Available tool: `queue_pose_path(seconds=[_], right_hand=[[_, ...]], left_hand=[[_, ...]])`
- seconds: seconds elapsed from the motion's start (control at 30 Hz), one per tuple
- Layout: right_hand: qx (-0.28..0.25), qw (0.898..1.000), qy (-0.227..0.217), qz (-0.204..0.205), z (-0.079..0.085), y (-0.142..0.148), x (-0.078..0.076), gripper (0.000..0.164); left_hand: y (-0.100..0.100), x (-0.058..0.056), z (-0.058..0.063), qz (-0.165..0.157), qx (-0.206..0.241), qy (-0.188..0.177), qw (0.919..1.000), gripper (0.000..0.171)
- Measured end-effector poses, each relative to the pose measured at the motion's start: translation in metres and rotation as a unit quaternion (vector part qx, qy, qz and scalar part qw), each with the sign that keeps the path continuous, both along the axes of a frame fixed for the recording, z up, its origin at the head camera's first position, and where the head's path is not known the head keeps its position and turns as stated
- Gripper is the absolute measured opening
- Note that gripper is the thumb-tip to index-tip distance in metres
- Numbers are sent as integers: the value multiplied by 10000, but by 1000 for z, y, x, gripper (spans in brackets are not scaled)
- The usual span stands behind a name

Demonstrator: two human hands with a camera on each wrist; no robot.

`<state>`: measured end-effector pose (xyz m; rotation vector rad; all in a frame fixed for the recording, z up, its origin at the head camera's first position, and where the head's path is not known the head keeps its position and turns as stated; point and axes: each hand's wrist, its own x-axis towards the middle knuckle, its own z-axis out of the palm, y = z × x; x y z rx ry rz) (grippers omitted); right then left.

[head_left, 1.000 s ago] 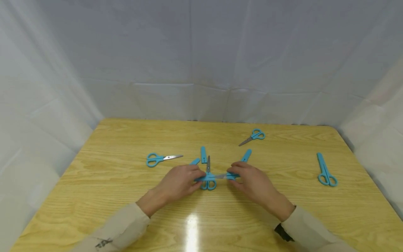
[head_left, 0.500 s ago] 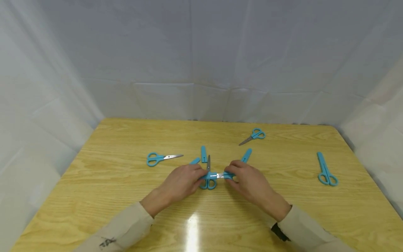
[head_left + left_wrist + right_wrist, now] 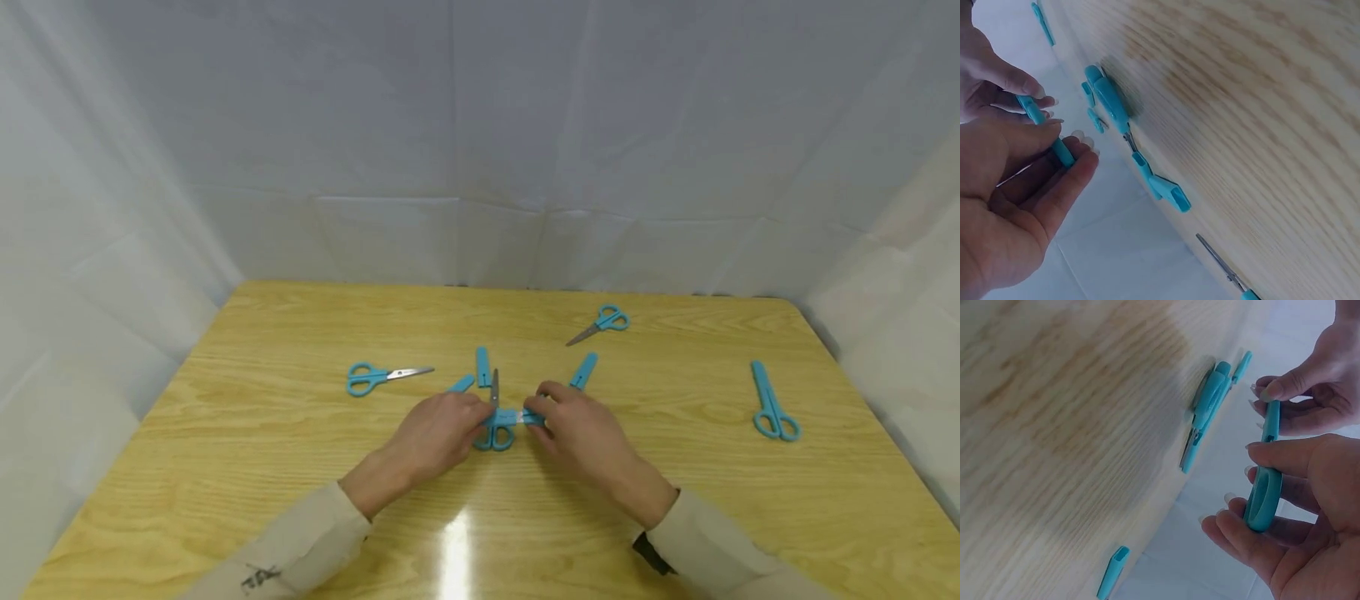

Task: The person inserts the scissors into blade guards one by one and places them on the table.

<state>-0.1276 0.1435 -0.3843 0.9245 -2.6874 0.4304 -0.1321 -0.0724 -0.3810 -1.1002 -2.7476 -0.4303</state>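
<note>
Scissors (image 3: 1274,499) slid deeper into sheath (image 3: 506,417); right hand (image 3: 587,429) grips them.

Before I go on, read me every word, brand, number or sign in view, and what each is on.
No text can be read in any view.
Left sleeve: a dark mark, too blurred to tell whether it is lettering.
Blue cover in the left hand: perhaps a faint mark, too small to read.
Leftmost scissors in the head view: tiny specks on the blade, too small to read.
</note>
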Motion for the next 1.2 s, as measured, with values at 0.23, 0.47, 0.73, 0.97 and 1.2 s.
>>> queue_pose_path(seconds=[0.23,0.47,0.73,0.97,1.2], right_hand=[[-58,10000,52,29,-4,-7,0,17],[-73,9993,-358,78,-1,-7,0,23],[386,9848,-1638,436,12,-1,-2,38],[675,9876,-1353,427,16,1,-3,39],[667,9895,-1198,465,19,6,-2,40]], left_hand=[[6,1,2,-71,-117,130,9998,13],[0,0,2,-17,-118,-139,9998,9],[-7,-2,2,-119,39,-333,9994,12],[-6,-2,0,-142,206,-234,9994,14],[-1,-1,-1,-157,325,53,9993,12]])
